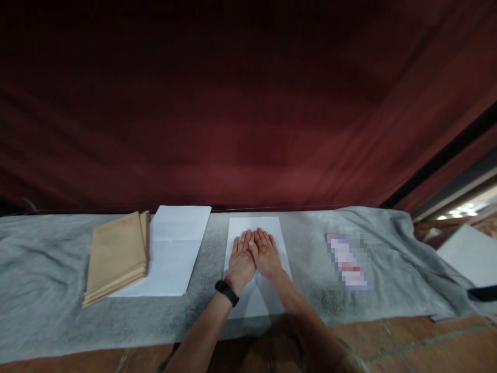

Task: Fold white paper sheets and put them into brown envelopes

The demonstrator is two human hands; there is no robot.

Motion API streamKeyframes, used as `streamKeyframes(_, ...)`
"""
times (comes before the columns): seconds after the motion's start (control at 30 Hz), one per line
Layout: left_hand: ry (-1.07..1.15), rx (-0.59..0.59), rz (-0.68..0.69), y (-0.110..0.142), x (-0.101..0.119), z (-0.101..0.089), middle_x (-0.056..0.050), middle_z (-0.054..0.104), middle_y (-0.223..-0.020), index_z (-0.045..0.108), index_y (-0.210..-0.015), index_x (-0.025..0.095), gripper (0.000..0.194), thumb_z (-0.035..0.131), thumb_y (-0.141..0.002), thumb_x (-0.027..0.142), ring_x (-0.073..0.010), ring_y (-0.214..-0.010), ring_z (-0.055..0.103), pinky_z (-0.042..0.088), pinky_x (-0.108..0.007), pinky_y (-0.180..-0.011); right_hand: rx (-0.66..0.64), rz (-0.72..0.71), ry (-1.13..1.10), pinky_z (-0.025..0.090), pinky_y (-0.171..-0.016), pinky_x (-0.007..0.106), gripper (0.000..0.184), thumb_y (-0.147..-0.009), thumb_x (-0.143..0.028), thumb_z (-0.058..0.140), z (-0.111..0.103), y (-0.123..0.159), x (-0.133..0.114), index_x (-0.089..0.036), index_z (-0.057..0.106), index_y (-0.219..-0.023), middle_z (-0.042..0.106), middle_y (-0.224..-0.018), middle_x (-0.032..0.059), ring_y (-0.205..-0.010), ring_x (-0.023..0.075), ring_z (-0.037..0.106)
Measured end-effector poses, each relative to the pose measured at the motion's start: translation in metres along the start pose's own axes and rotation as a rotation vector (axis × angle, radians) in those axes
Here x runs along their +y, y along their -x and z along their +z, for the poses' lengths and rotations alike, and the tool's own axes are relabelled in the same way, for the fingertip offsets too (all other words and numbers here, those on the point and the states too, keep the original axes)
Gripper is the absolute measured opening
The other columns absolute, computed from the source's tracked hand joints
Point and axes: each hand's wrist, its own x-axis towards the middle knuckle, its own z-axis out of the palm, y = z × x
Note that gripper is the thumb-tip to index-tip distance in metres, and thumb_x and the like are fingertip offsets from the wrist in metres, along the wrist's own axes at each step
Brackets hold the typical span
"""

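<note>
Well to the left of the single white sheet (255, 301), a stack of brown kraft envelopes (116, 254) overlapped a pile of white paper (176, 259), whose right edge lay nearer the sheet. The sheet itself rested on a grey cloth (310, 300). On the sheet, the left hand (241, 260), with a black wristband (227, 292) behind it, lay flat, fingers extended, gripping nothing. Touching it, the right hand (267, 256) likewise pressed flat, ungrasping. Right of the sheet lay a pixelated, pinkish oblong item (347, 261).

Left hand (241, 261) and right hand (267, 255) lie flat on white paper (257, 295).
</note>
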Motion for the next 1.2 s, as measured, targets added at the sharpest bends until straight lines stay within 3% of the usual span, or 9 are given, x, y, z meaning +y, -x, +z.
streamKeyframes(0.2, -0.032, 0.074, -0.109, 0.002, -0.013, 0.000, -0.017, 0.039, -0.158, 0.039, -0.152, 0.006, 0.057, 0.027, -0.100, 0.027, -0.0256, -0.149, 0.033, 0.026, -0.047, -0.122, 0.031, 0.024, 0.101, 0.026, -0.120, 0.048, 0.052, -0.107, -0.043, 0.027, 0.002, -0.008, 0.025, -0.021, 0.042, -0.152, 0.036, -0.160, 0.0088, -0.146, 0.0270, 0.037)
streamKeyframes(0.47, -0.050, 0.136, -0.196, 0.011, -0.033, -0.006, -0.022, 0.044, -0.153, 0.044, -0.147, 0.001, 0.059, 0.029, -0.102, 0.035, -0.0305, -0.147, 0.037, 0.030, -0.050, -0.120, 0.123, 0.240, 0.159, 0.026, -0.117, 0.055, 0.058, -0.107, -0.040, 0.024, -0.008, -0.011, 0.061, -0.007, 0.043, -0.150, 0.043, -0.154, 0.0190, -0.144, 0.0323, 0.040)
streamKeyframes(0.6, -0.056, 0.171, -0.203, 0.011, -0.029, -0.008, -0.021, 0.045, -0.153, 0.044, -0.148, 0.003, 0.058, 0.030, -0.102, 0.036, -0.0313, -0.147, 0.036, 0.029, -0.052, -0.120, 0.175, 0.207, 0.113, 0.027, -0.118, 0.053, 0.058, -0.107, -0.039, 0.024, -0.007, -0.021, 0.049, -0.006, 0.042, -0.151, 0.041, -0.155, 0.0195, -0.145, 0.0314, 0.038)
streamKeyframes(0.7, -0.046, 0.168, -0.117, 0.010, -0.023, -0.006, -0.014, 0.041, -0.157, 0.040, -0.152, 0.010, 0.056, 0.031, -0.101, 0.031, -0.0275, -0.150, 0.031, 0.028, -0.051, -0.121, 0.091, 0.034, 0.025, 0.026, -0.120, 0.047, 0.056, -0.107, -0.039, 0.023, 0.000, -0.030, 0.024, -0.011, 0.039, -0.153, 0.038, -0.158, 0.0133, -0.148, 0.0261, 0.034)
streamKeyframes(0.8, -0.046, 0.114, -0.037, 0.011, -0.019, -0.003, -0.014, 0.042, -0.157, 0.036, -0.153, 0.009, 0.057, 0.031, -0.098, 0.022, -0.0256, -0.150, 0.030, 0.029, -0.049, -0.122, -0.013, -0.059, -0.027, 0.023, -0.122, 0.045, 0.054, -0.107, -0.041, 0.024, 0.009, -0.038, 0.003, -0.016, 0.044, -0.151, 0.040, -0.158, 0.0084, -0.148, 0.0230, 0.034)
streamKeyframes(0.93, -0.055, 0.090, -0.031, 0.014, -0.019, 0.000, -0.016, 0.041, -0.157, 0.032, -0.154, 0.006, 0.058, 0.030, -0.098, 0.021, -0.0256, -0.150, 0.029, 0.029, -0.047, -0.122, -0.014, -0.008, -0.005, 0.022, -0.123, 0.047, 0.054, -0.107, -0.043, 0.027, 0.018, -0.048, -0.002, -0.015, 0.044, -0.151, 0.037, -0.159, 0.0095, -0.148, 0.0251, 0.034)
streamKeyframes(1.2, -0.007, 0.142, -0.064, 0.019, -0.025, 0.001, -0.018, 0.039, -0.157, 0.034, -0.154, 0.007, 0.059, 0.030, -0.103, 0.035, -0.0275, -0.149, 0.031, 0.032, -0.048, -0.121, 0.098, 0.179, 0.081, 0.023, -0.121, 0.048, 0.061, -0.106, -0.044, 0.026, 0.017, -0.058, 0.026, -0.006, 0.037, -0.154, 0.036, -0.158, 0.0176, -0.148, 0.0293, 0.034)
